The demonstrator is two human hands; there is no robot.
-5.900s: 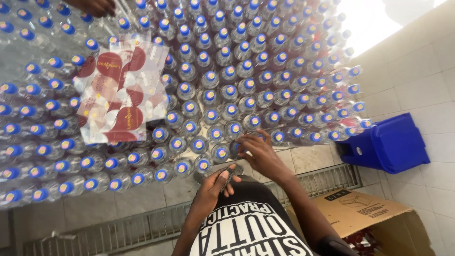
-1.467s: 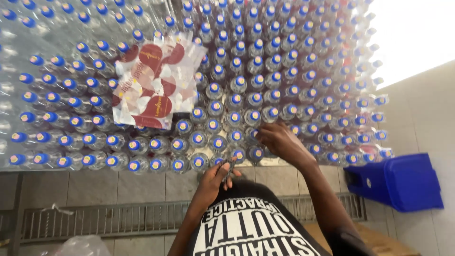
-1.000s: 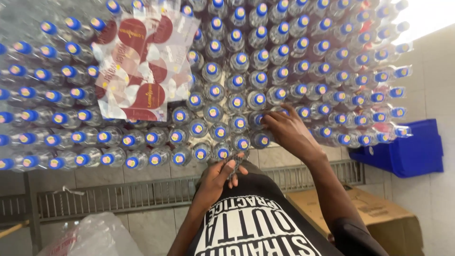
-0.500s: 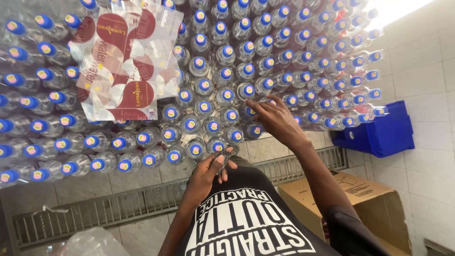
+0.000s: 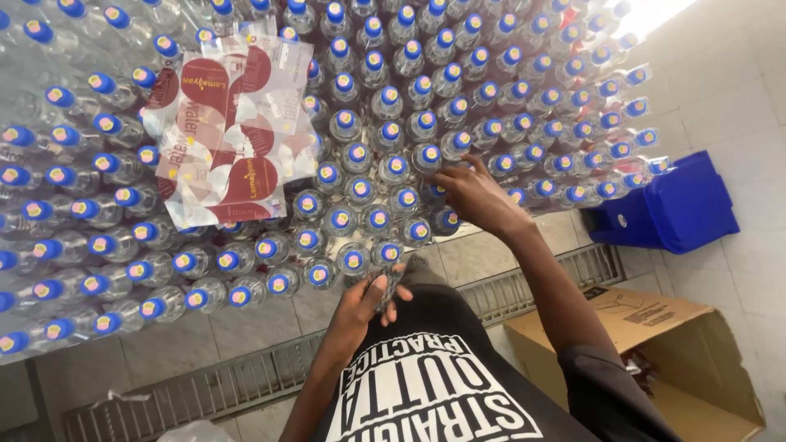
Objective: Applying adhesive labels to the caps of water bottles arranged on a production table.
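Note:
Many clear plastic bottles with blue caps (image 5: 385,172) stand packed together on a table top. My right hand (image 5: 471,196) reaches in among the near rows, fingertips touching the top of one bottle (image 5: 434,190). My left hand (image 5: 368,299) is close to my body at the table's near edge, fingers closed on a small dark bundle of strips (image 5: 386,286). A stack of clear sleeves with red round prints (image 5: 229,139) lies on top of the bottles to the left.
A blue plastic bin (image 5: 671,205) sits on the tiled floor at the right. An open cardboard box (image 5: 655,344) stands by my right side. A metal floor drain grate (image 5: 205,385) runs under the table edge. A white tiled wall (image 5: 729,90) lies to the right.
My right hand has shifted slightly among the near bottles. The left hand keeps hold of the dark strips. The camera view has swung a little.

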